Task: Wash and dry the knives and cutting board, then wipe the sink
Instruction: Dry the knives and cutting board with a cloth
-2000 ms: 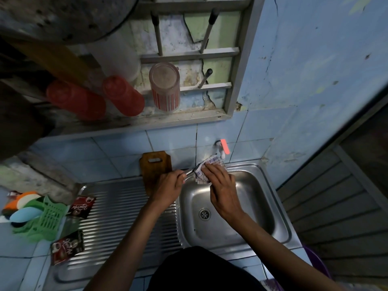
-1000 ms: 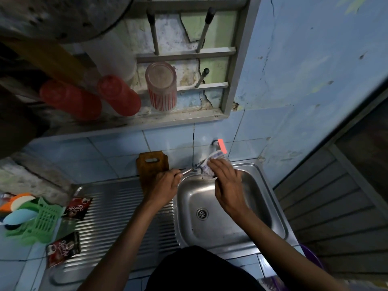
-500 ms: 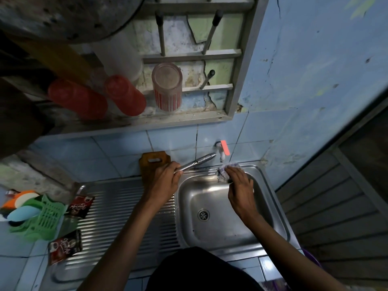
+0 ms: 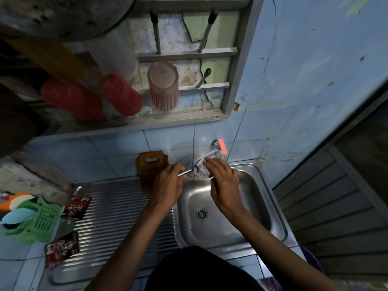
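A: What have the fingers got?

B: From my feed, the left hand [image 4: 168,185] is curled round the handle of a knife [image 4: 185,172]; only a short bright stretch of metal shows past the knuckles. The right hand [image 4: 222,181] pinches a checked cloth [image 4: 206,162] folded over the blade, fingers bent down on it, so I can't see the blade itself.

A: And where is that happening?

B: Over the back rim of the sink [image 4: 270,208], just below the tap [image 4: 219,144] with its red handle. The cutting board [image 4: 150,171] stands upright against the tiled wall, just left of the left hand, at the back of the ribbed draining board [image 4: 117,211].

A: Anything further out?

B: Two dark sachets [image 4: 77,206] lie at the drainer's left edge beside a green basket [image 4: 39,221]. Above, a striped cup [image 4: 163,87] and two red cups [image 4: 119,95] sit upended on the wall rack [image 4: 184,55].
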